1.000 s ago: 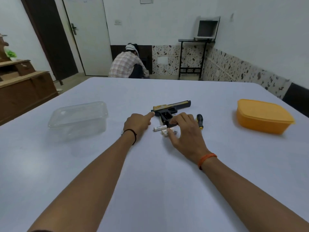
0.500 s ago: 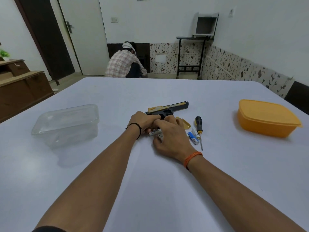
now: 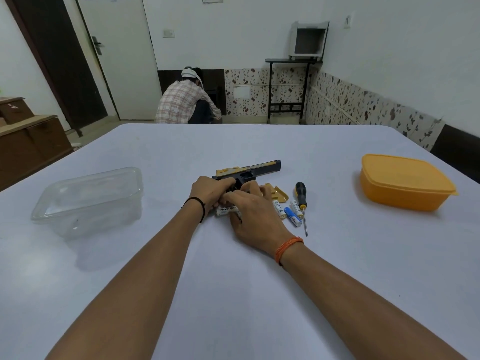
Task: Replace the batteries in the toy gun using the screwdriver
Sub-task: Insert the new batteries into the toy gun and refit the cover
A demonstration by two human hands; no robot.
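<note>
Since a second ago our left hand (image 3: 211,192) has closed in to grip the black-and-gold plastic toy gun (image 3: 249,172) lying mid-worktop, while our right hand (image 3: 253,211) has shifted left of the black-handled screwdriver (image 3: 302,203), seemingly pinching a white cylindrical battery (image 3: 228,210) for loading.

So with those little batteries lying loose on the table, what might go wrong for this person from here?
The old and new batteries could get mixed: three loose batteries lie beside the screwdriver, another white battery under the hands. Round cells may roll across the table. The small yellow cover lies loose and could be knocked away by the right hand.
</note>
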